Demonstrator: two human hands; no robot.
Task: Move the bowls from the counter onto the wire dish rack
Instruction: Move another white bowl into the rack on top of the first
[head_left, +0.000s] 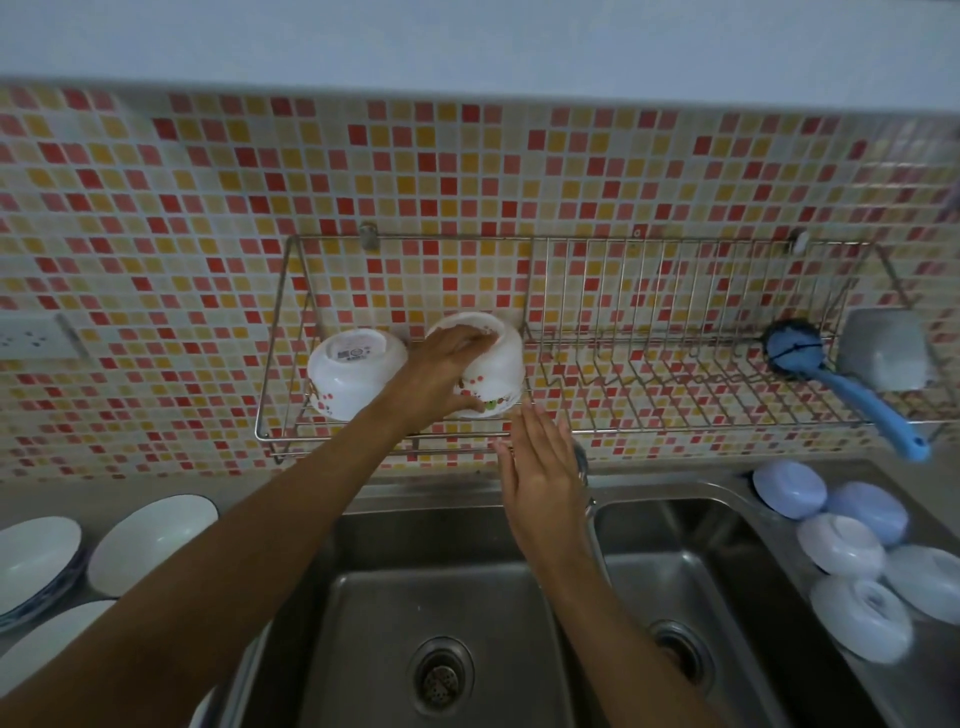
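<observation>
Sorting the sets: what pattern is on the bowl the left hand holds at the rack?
White bowl with small red and green floral marks near the rim; head view.

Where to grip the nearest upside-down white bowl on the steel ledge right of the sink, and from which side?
Take the nearest upside-down white bowl from above, fingers spread over its dome down to opposite sides of the rim. It lies mouth-down with its foot ring up, so no inner wall is reachable, and the front side is free. The free right hand is probably closest; the left hand holds a flowered white bowl at the wire dish rack.
</observation>
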